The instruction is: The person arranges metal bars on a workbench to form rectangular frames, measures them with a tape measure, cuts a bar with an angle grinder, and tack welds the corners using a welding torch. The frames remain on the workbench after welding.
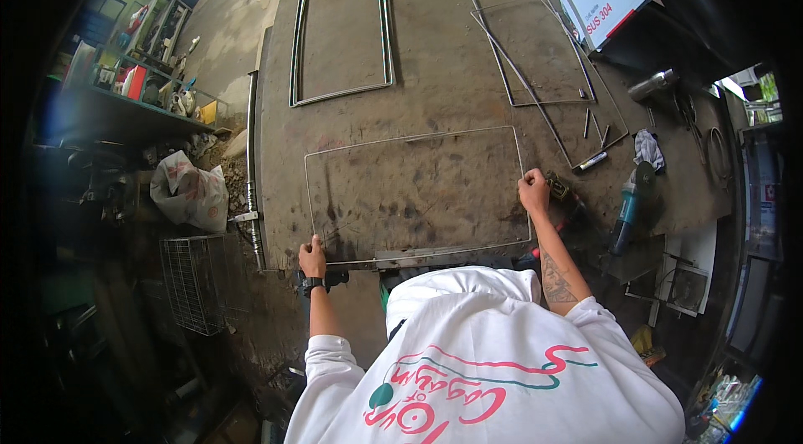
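Note:
A thin rectangular metal rod frame [410, 139] lies over the near part of the brown worktable [410, 201]. My left hand [312, 258], with a dark watch at its wrist, is closed on the frame's near left corner. My right hand [533, 193] grips the frame's right side, fingers pinched around the rod. A dark power tool [564, 195] rests just beside my right hand, partly hidden by it. Both hands are far apart, with the frame stretched between them.
Stacked rectangular frames [390, 34] lie at the far middle, and overlapping frames [502, 67] at the far right. Short tubes [592, 161], a white rag [648, 151] and a teal angle grinder [626, 214] are to the right. A metal pipe [251, 151] runs along the table's left edge.

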The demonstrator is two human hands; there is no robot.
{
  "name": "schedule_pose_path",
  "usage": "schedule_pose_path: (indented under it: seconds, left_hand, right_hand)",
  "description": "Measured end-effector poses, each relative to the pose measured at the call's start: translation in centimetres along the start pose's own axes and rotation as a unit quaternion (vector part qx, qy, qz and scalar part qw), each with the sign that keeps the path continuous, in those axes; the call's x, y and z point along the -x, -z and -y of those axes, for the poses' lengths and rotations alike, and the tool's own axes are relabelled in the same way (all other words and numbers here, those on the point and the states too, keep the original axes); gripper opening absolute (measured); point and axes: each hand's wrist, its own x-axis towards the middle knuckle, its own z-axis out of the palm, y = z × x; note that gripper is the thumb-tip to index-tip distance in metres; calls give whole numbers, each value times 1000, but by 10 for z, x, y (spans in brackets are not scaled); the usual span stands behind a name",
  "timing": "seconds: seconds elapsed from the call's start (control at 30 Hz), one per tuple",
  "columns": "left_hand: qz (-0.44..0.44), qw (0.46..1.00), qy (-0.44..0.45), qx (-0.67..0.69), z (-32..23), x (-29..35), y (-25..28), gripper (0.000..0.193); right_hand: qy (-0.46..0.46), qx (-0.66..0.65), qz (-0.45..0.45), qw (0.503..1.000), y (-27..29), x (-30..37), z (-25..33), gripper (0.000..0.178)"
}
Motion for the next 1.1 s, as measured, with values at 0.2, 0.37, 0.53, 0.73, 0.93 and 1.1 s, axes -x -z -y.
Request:
schedule_pose_path:
  seconds: [0.2, 0.37, 0.53, 0.73, 0.93, 1.1]
  left_hand:
    - [63, 962, 120, 237, -72, 21, 14, 59]
    - [-35, 959, -38, 279, -105, 28, 23, 62]
    - [42, 958, 21, 283, -105, 25, 28, 64]
    - [216, 903, 168, 331, -90, 18, 10, 63]
    - [262, 885, 246, 295, -96, 17, -8, 61]
    - [187, 921, 160, 301, -82, 18, -3, 61]
  right_hand:
    - [-47, 16, -69, 996, 16, -16, 25, 69]
    - [-87, -46, -67, 993, 32, -28, 26, 73]
    - [-8, -132, -140, 981, 58, -16, 55, 72]
    - [161, -238, -178, 941, 118, 18, 137, 54]
    - [298, -335, -149, 881, 161, 58, 188, 45]
    - [144, -258, -129, 947, 146, 30, 151, 45]
